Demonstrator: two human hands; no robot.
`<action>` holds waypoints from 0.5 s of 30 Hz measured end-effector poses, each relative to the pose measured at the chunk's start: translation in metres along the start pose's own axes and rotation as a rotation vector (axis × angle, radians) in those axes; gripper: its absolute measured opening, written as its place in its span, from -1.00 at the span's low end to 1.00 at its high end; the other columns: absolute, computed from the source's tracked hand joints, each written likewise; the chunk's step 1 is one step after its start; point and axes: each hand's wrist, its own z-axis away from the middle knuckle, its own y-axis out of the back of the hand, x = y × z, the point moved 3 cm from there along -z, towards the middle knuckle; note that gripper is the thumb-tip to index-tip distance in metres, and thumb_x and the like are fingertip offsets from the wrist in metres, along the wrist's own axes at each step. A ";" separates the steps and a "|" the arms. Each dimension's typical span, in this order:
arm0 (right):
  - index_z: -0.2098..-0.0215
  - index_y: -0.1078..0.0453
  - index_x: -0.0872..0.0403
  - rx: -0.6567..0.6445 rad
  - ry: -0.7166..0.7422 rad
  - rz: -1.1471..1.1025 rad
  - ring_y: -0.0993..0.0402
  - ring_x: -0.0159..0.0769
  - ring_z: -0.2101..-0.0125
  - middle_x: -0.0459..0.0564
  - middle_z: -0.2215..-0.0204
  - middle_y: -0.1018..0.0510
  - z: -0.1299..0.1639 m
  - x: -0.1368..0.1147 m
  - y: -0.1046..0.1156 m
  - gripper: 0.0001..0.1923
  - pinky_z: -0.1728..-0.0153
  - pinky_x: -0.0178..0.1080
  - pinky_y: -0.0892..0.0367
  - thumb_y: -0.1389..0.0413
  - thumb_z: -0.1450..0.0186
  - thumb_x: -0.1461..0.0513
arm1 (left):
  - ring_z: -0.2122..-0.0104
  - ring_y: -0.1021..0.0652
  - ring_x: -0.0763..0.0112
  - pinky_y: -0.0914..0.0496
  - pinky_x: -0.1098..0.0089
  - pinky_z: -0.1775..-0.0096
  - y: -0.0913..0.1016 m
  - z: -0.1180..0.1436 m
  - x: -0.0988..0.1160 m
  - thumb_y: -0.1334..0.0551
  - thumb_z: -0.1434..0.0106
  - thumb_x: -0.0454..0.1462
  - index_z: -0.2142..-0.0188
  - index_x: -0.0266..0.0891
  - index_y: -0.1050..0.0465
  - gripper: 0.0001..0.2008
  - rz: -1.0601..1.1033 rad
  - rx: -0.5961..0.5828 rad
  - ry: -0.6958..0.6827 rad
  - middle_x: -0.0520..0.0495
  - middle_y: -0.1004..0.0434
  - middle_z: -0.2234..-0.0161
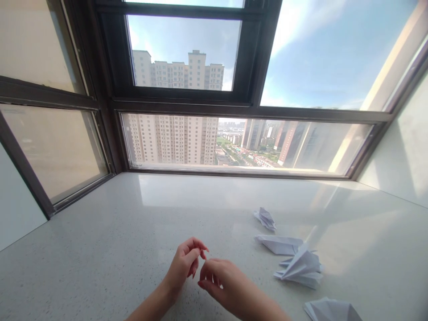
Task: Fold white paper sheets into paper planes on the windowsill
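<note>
My left hand [186, 263] hovers above the pale speckled sill [100, 263], its fingers loosely bent and spread a little, with no object visible in it. Close beside it on the right is my right hand [220, 278]. Its fingers curve downward with gaps between them, and nothing shows in its grasp. The fingertips of both hands nearly meet. To the right of my hands lie folded white paper pieces: a small one [265, 218] farthest off, a long pointed one [281, 244], and a fan-like pleated one [302, 267] overlapping its end.
Another folded paper piece [331, 310] is cut off by the bottom edge at right. Dark window frames [234, 174] border the sill at the back and left. A white wall [401, 151] bounds it at right. Tall buildings [177, 138] stand outside.
</note>
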 end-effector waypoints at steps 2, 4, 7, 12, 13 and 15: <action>0.52 -0.34 0.10 -0.012 -0.055 -0.260 -0.31 -0.42 0.53 -0.13 0.59 -0.40 -0.001 0.006 -0.006 -0.88 0.46 -0.35 -0.22 -0.04 -0.13 0.23 | 0.78 -0.10 0.71 0.08 0.55 0.72 0.001 -0.001 -0.001 -0.10 0.03 -0.28 0.47 -0.28 -0.35 -0.87 0.005 0.023 0.024 0.09 -0.37 0.58; 0.53 -0.30 0.12 -0.033 -0.114 -0.600 -0.29 -0.45 0.59 -0.16 0.64 -0.35 -0.004 0.012 -0.014 -0.80 0.52 -0.35 -0.25 -0.08 -0.10 0.14 | 0.77 -0.12 0.70 0.07 0.56 0.71 0.002 -0.001 -0.002 -0.11 0.03 -0.27 0.45 -0.28 -0.35 -0.86 0.016 0.038 0.046 0.08 -0.37 0.57; 0.54 -0.25 0.13 0.001 -0.166 -0.933 -0.27 -0.48 0.66 -0.19 0.70 -0.33 -0.009 0.022 -0.023 -0.67 0.60 -0.36 -0.23 -0.14 -0.01 0.02 | 0.75 -0.17 0.68 0.01 0.56 0.71 0.003 -0.002 -0.004 -0.11 0.02 -0.27 0.43 -0.27 -0.35 -0.86 0.027 0.038 0.061 0.09 -0.37 0.55; 0.55 -0.27 0.14 0.100 -0.254 -1.152 -0.25 -0.53 0.73 -0.22 0.76 -0.35 -0.012 0.034 -0.029 -0.65 0.54 -0.33 -0.27 -0.21 0.05 0.04 | 0.74 -0.22 0.68 -0.05 0.56 0.69 0.004 -0.003 -0.006 -0.12 -0.01 -0.26 0.43 -0.27 -0.35 -0.87 0.008 0.008 0.059 0.09 -0.37 0.54; 0.55 -0.28 0.15 0.112 -0.267 -1.192 -0.25 -0.54 0.73 -0.23 0.76 -0.35 -0.011 0.035 -0.029 -0.66 0.51 -0.30 -0.29 -0.22 0.05 0.05 | 0.74 -0.20 0.69 -0.04 0.56 0.69 0.004 -0.003 -0.006 -0.12 0.00 -0.27 0.43 -0.27 -0.36 -0.87 0.004 0.008 0.061 0.09 -0.37 0.54; 0.53 -0.29 0.15 0.127 -0.283 -1.260 -0.23 -0.55 0.74 -0.24 0.76 -0.35 -0.010 0.037 -0.030 -0.67 0.48 -0.27 -0.32 -0.22 0.04 0.06 | 0.75 -0.16 0.71 0.00 0.57 0.70 0.004 -0.003 -0.006 -0.13 0.00 -0.27 0.44 -0.28 -0.36 -0.87 -0.008 0.011 0.069 0.10 -0.37 0.55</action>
